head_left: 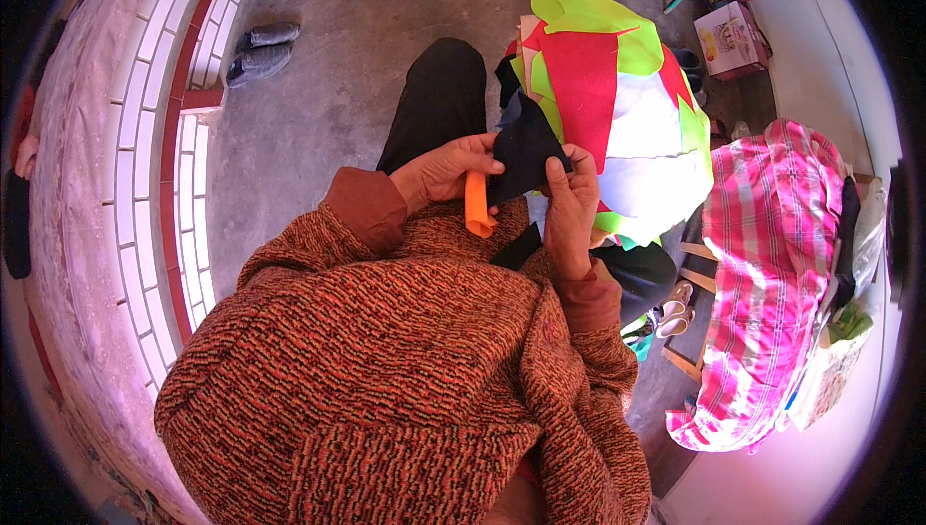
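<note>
Over my lap, a piece of dark navy cloth (528, 151) is stretched between my two hands. My left hand (449, 166) pinches its left edge, and an orange strip of cloth (476, 205) hangs down beneath those fingers. On the other side my right hand (576, 199) grips the navy cloth's right corner between thumb and fingers. Just beyond, to the right, lies a heap of cut cloth pieces: lime green (600, 23), red (585, 91) and white (648, 139). A small black scrap (518, 247) rests on my lap near my right wrist.
A pink plaid cloth (767, 274) covers a wooden-legged piece of furniture at right. Grey shoes (258, 54) stand on the concrete floor at far left, beside a white-brick edge (145, 139). Light sandals (675, 311) sit near the wooden legs. A cardboard box (731, 41) is at upper right.
</note>
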{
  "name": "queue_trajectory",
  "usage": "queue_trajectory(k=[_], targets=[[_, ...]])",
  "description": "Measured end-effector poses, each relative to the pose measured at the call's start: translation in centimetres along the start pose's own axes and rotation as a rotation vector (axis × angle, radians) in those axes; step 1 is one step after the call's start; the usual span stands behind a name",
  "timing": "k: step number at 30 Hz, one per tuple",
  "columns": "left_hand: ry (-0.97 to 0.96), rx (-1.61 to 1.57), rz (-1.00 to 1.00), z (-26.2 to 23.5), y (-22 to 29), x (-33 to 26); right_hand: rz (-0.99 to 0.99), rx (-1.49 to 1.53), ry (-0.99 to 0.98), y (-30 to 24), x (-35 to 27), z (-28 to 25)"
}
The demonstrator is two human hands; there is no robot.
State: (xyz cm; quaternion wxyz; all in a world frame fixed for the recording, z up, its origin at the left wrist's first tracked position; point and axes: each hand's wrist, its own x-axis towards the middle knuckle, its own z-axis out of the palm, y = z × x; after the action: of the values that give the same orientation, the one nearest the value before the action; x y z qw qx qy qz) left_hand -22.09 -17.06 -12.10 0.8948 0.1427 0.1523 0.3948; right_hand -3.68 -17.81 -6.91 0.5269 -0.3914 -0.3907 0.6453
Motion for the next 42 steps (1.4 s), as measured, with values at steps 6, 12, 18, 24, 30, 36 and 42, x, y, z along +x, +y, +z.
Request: queue_trajectory(k=[6, 12, 18, 24, 30, 36, 42], targets=[[0.053, -0.039, 0.021, 0.1, -0.2, 0.0, -0.083, -0.111, 0.010, -0.8, 0.1, -0.2], [-0.013, -0.084, -0.048, -0.1, -0.1, -0.1, -0.134, 0.009, -0.003, -3.2, -0.2, 0.6], [-0.033, 0.032, -0.093, 0.3, 0.3, -0.2, -0.145, 0.250, 0.006, -6.2, 0.7, -0.3], [-0.043, 0.015, -0.095, 0.2, 0.2, -0.3, -0.254, 0.238, -0.063, -9.5, 3.2, -1.7], [-0.058, 0.061, -0.080, 0.3, 0.4, -0.4, -0.404, -0.001, -0.128, -13.5, 9.7, -4.2], [-0.044, 0.050, -0.089, 0.6, 0.5, -0.5, -0.319, -0.733, 0.207, -13.5, 10.6, -6.8], [-0.036, 0.084, -0.074, 0.5, 0.3, -0.1, -0.491, -0.959, 0.199, -12.2, 6.3, -4.6]])
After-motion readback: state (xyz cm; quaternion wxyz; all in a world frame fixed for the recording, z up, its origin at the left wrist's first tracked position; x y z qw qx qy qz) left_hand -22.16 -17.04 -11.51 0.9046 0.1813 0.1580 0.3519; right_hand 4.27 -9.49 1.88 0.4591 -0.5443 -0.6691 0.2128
